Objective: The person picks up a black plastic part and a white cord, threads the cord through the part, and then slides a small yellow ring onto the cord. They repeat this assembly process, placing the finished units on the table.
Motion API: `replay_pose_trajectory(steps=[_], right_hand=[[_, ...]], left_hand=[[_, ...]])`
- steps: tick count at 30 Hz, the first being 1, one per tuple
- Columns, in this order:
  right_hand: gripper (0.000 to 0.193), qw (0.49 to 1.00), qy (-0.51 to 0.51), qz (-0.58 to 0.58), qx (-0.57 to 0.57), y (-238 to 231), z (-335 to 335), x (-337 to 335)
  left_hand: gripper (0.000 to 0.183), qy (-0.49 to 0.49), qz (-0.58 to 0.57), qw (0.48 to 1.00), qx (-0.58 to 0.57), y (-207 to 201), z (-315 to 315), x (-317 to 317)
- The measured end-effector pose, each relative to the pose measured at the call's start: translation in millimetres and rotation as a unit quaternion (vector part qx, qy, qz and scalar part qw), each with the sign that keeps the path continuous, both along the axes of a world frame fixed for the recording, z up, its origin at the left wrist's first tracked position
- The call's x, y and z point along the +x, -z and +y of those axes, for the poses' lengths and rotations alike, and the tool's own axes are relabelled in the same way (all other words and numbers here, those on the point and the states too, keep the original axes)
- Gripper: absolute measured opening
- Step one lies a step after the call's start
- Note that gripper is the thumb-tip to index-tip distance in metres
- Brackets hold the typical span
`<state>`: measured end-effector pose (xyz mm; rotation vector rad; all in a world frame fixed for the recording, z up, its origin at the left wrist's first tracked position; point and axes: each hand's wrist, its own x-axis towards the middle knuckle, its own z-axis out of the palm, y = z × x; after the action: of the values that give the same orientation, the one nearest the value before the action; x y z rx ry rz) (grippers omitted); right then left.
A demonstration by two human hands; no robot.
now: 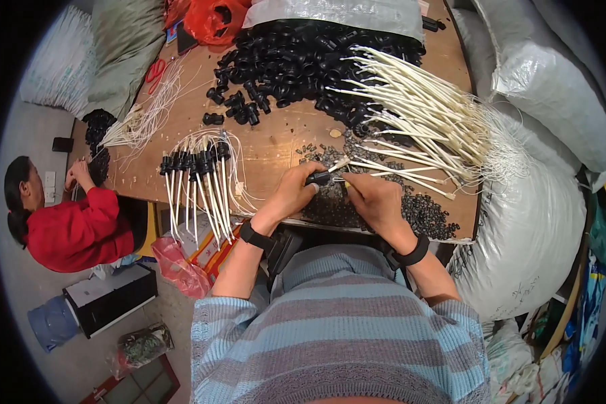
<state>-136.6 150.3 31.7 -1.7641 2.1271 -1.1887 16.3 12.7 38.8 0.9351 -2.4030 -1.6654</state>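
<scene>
My left hand (293,194) is closed on a black plastic socket-like fitting (321,178), held low over the table's near edge. A pale sleeved wire end (340,163) sticks out beside it. Close on the right, my right hand (378,202) is closed, fingertips pinched at the fitting's end; a thin light piece shows there, too small to name. Small dark grey parts (427,214) lie scattered under and around both hands. Right of them spreads a large bundle of white sleeved wires (424,121). Left, several wires with black fittings (198,161) hang over the table's edge.
A heap of black fittings (310,60) covers the far side of the table (266,145). Red scissors (156,73) and a red plastic bag (215,20) lie far left. A co-worker in red (81,222) sits at the left. Full white sacks (525,236) crowd the right.
</scene>
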Motion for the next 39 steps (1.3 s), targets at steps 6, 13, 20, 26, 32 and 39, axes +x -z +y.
replay_pose_trajectory(steps=[6,13,20,26,32,39], right_hand=[[0.008,0.999,0.011,0.04,-0.001,3.8,-2.6,1.9],[0.004,0.998,-0.023,0.052,0.015,6.5,-2.7,2.0],[0.029,0.988,-0.123,-0.072,0.063,1.3,1.8,2.0],[0.029,0.981,-0.107,-0.011,0.163,4.3,4.2,0.7],[0.025,0.989,-0.082,-0.12,0.019,-2.8,1.7,6.9],[0.014,0.981,-0.046,-0.155,0.105,2.5,4.1,8.9]], left_hand=[[0.039,0.042,0.038,0.998,-0.031,3.8,0.8,0.0],[0.034,0.047,0.041,0.998,-0.004,16.2,2.1,-2.8],[0.037,0.102,-0.041,0.986,0.124,-12.2,3.6,-11.2],[0.043,-0.014,0.163,0.986,-0.035,-13.6,15.4,-10.6],[0.027,-0.037,0.235,0.949,-0.205,-0.5,19.0,-0.5],[0.028,-0.075,0.195,0.949,-0.237,13.2,-2.6,1.8]])
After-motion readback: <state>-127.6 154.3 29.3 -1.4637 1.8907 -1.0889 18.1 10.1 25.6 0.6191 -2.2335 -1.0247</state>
